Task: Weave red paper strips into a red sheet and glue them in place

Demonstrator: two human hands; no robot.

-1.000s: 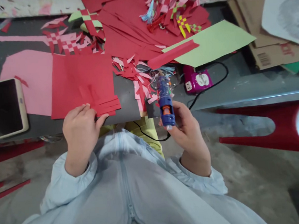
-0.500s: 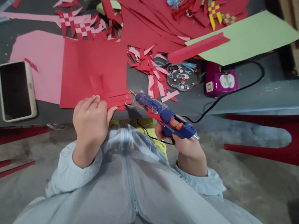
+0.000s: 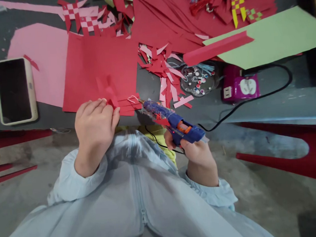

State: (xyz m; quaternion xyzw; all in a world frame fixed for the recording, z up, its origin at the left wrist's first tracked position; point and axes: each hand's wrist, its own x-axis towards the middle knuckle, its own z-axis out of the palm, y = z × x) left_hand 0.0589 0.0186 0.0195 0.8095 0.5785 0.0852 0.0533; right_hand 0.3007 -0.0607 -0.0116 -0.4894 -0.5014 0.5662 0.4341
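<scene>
My right hand (image 3: pixel 194 148) grips a blue hot glue gun (image 3: pixel 171 119) by its handle, and the nozzle points left at the red paper strips (image 3: pixel 128 103) by the table edge. A loop of pale glue string lies over the strips beside the nozzle. My left hand (image 3: pixel 95 121) is closed at the left end of these strips, thumb and fingers pressed around red paper; its exact grip is partly hidden. Beneath the strips and the fingers lies a large red paper sheet (image 3: pixel 101 61).
A phone (image 3: pixel 16 91) lies on pink paper (image 3: pixel 42 62) at left. Paper scraps (image 3: pixel 168 74), a dish of beads (image 3: pixel 198 80) and a purple power socket (image 3: pixel 232 83) with a black cord are at right. Green paper (image 3: pixel 275 43) and woven pieces (image 3: pixel 89 23) lie farther back.
The left thumb has drawn in closer to the fingers, and a red strip end now stands up beside them. The glue gun's tail has swung slightly upward. The view has shifted slightly.
</scene>
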